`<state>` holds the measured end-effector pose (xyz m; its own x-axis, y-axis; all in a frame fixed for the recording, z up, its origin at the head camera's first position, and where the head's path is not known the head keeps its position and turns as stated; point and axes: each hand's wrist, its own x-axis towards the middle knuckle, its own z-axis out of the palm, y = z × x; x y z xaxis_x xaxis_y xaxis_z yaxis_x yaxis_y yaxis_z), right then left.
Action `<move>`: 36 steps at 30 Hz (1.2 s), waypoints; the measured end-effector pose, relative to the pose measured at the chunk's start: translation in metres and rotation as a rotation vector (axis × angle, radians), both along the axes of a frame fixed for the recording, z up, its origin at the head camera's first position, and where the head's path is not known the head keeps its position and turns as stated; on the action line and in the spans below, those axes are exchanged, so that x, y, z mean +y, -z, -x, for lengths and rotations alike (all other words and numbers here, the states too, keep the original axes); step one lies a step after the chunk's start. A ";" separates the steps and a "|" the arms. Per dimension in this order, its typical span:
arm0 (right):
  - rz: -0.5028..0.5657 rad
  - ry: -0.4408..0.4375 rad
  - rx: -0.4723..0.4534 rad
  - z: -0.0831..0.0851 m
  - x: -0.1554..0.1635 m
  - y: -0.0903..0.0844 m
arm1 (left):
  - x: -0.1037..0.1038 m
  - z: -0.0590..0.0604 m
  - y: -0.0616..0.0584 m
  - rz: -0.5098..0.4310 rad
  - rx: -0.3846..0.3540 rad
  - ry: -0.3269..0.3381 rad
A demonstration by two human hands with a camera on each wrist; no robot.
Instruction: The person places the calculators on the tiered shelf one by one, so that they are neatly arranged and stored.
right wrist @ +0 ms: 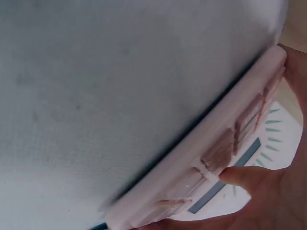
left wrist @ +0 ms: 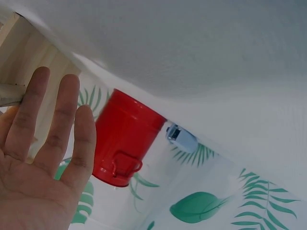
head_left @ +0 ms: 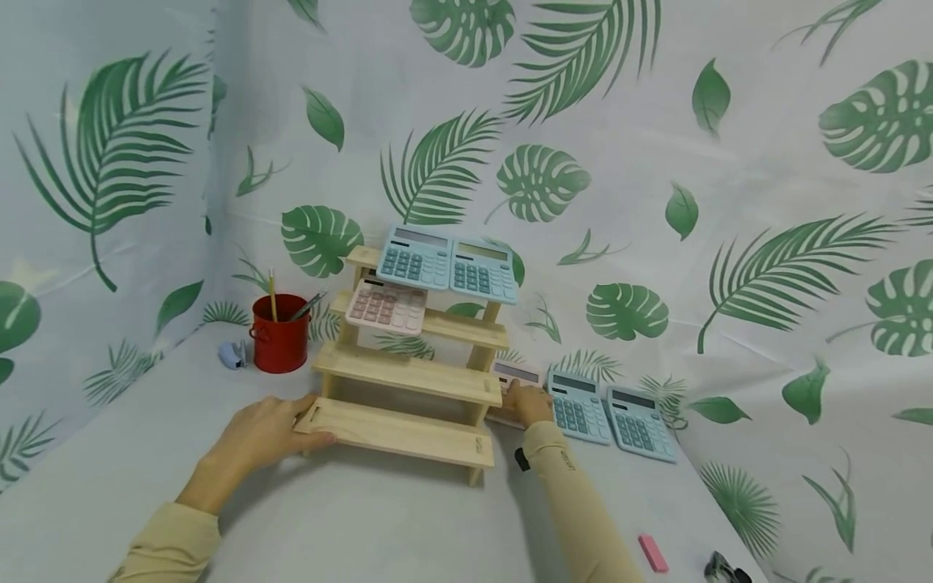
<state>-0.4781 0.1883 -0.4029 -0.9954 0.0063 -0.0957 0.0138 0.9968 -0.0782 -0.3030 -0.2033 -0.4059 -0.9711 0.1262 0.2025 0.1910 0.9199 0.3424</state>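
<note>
A wooden tiered display rack [head_left: 408, 368] stands on the table. My left hand [head_left: 266, 433] holds the left end of its lowest shelf, thumb along the front edge; in the left wrist view several fingers [left wrist: 64, 112] stretch out straight. To the right of the rack, my right hand [head_left: 530, 402] grips a pink calculator [right wrist: 192, 172] by opposite edges, with one fingertip on its keys. The calculator lies at the table surface, partly hidden by the hand and rack in the head view. Two blue calculators [head_left: 484, 271] sit on the top tier, and another pink calculator [head_left: 386, 306] below them.
Farther right, a blue calculator [head_left: 579, 407] and another blue calculator [head_left: 641, 423] lie side by side. A red bucket [head_left: 280, 344] with pencils stands left of the rack, beside a small light-blue object [head_left: 232, 355]. A pink eraser-like block [head_left: 653, 553] lies front right.
</note>
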 end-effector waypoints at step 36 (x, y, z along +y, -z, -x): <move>0.163 -0.230 0.162 -0.099 0.027 -0.122 | 0.001 -0.003 -0.007 -0.017 -0.048 0.009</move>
